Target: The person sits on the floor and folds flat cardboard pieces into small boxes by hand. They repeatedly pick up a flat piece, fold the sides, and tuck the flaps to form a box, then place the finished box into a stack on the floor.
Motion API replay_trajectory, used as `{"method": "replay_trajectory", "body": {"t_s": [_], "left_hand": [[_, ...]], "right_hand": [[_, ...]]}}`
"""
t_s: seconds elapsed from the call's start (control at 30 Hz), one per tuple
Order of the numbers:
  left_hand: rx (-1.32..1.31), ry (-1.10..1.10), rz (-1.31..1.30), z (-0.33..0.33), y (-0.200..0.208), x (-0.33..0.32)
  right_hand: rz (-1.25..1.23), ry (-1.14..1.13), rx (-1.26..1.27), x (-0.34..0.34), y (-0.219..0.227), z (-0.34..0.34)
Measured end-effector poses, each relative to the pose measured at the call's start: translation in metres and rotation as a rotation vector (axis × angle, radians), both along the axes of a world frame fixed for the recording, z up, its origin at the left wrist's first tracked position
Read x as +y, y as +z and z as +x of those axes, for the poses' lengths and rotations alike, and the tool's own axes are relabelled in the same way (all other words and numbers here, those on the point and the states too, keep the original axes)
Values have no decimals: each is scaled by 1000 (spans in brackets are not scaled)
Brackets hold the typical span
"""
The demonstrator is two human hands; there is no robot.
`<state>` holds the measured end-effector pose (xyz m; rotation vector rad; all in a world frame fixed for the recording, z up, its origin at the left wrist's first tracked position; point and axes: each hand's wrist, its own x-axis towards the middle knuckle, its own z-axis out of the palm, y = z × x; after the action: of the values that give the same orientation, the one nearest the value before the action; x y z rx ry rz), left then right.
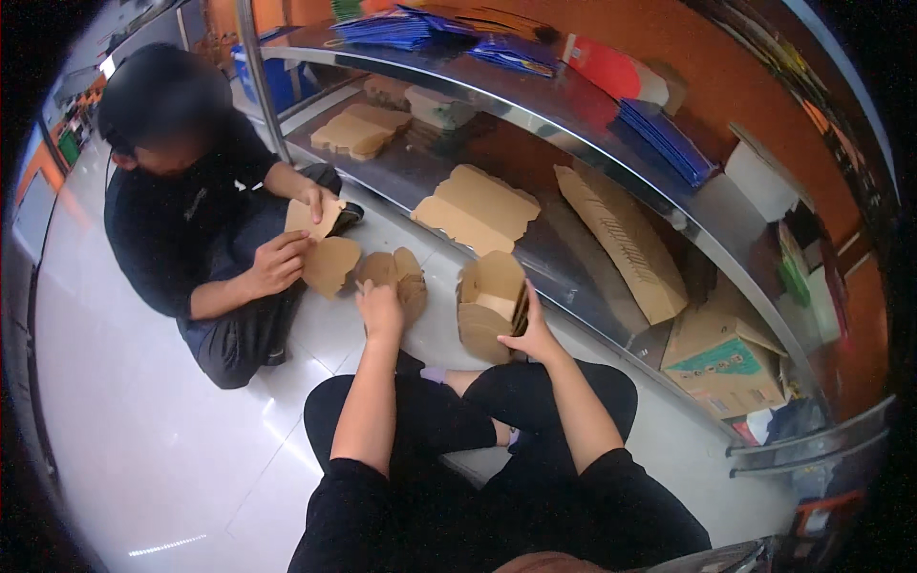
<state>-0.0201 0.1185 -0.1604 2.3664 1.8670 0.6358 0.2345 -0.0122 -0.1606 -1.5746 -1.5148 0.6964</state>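
Observation:
I sit on the floor with two brown cardboard food boxes in front of me. My left hand (pixel 380 304) is at the open left box (pixel 411 277), its fingers closed on the near rim; part of the grip is hidden. To the right, my right hand (pixel 535 329) grips a stack of nested cardboard food boxes (pixel 485 315), thumb on the near side and fingers along the right side. The stack stands upright with its top flaps open. Close by on the left, a co-worker's hands (pixel 287 253) hold a partly folded cardboard piece (pixel 330 265).
A metal shelf rack (pixel 573 148) runs along the far side. On its lower shelf lie flat cardboard blanks (pixel 478 208), a long brown cardboard piece (pixel 621 244) and a carton (pixel 721 368). Blue flat packs (pixel 669 143) lie on the upper shelf. The co-worker (pixel 181 191) sits at my left.

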Motion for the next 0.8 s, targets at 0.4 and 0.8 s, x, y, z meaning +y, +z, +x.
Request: {"method": "replay_trajectory", "body": {"t_s": [0.4,0.8], "left_hand": [[-120,-312,563,32,156,-77],[-338,-938,236,25,180,-52]], "right_hand": [[-49,34,64,1,10,2],[-254,128,317,6,-8,21]]}}
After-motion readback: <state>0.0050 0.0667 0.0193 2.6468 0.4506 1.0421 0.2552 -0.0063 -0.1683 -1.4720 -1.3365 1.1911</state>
